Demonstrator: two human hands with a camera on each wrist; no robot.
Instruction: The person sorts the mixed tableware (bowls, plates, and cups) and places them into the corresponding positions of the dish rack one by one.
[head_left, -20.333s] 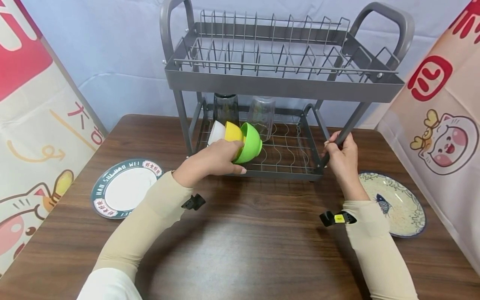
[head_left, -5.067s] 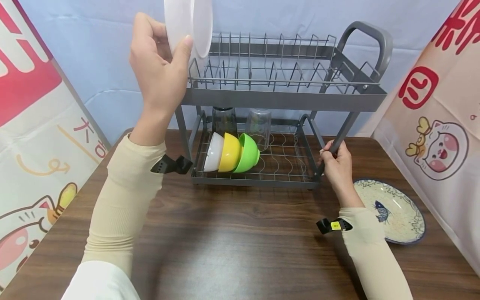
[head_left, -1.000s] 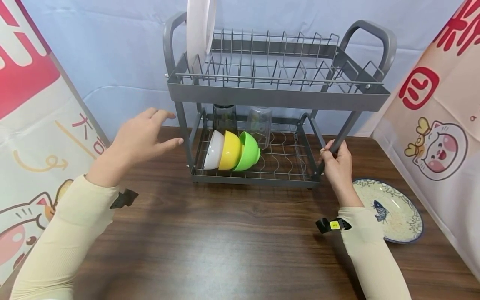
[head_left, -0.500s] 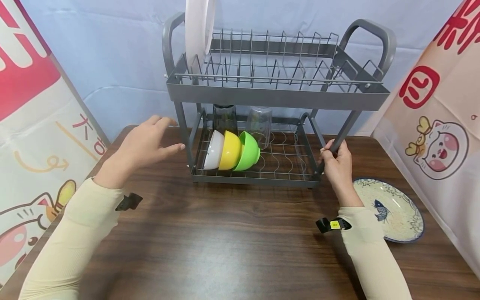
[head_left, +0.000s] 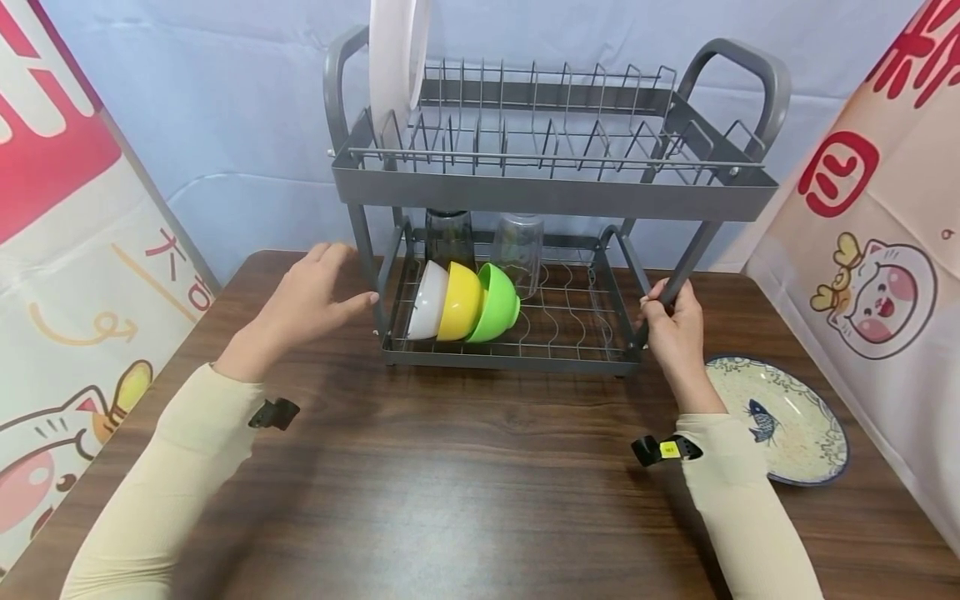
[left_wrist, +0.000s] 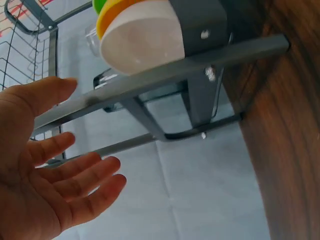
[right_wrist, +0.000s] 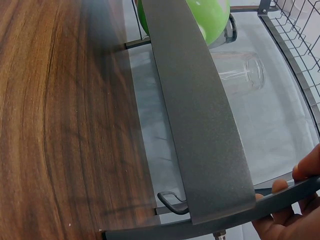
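My left hand (head_left: 303,300) is beside the left front post of the grey two-tier dish rack (head_left: 555,190). In the left wrist view, its thumb and spread fingers lie either side of the post without visibly closing on it. My right hand (head_left: 673,343) grips the right front post, as the right wrist view also shows. A plate (head_left: 390,67), white on its visible side, stands upright at the upper tier's left end. White (head_left: 427,304), yellow (head_left: 461,304) and green (head_left: 495,307) bowls lie tipped sideways, nested in a row on the lower tier.
Behind the bowls stand a dark glass (head_left: 448,236) and a clear glass (head_left: 521,250). An oval fish-patterned plate (head_left: 795,421) lies on the wooden table (head_left: 465,483), right of the rack, partly behind the right forearm. Printed cloths hang at both sides.
The plate first on the table at left was lifted by my left hand and now stands in the upper tier. Lately my emptied left hand drifts right toward the post. The right hand keeps its grip.
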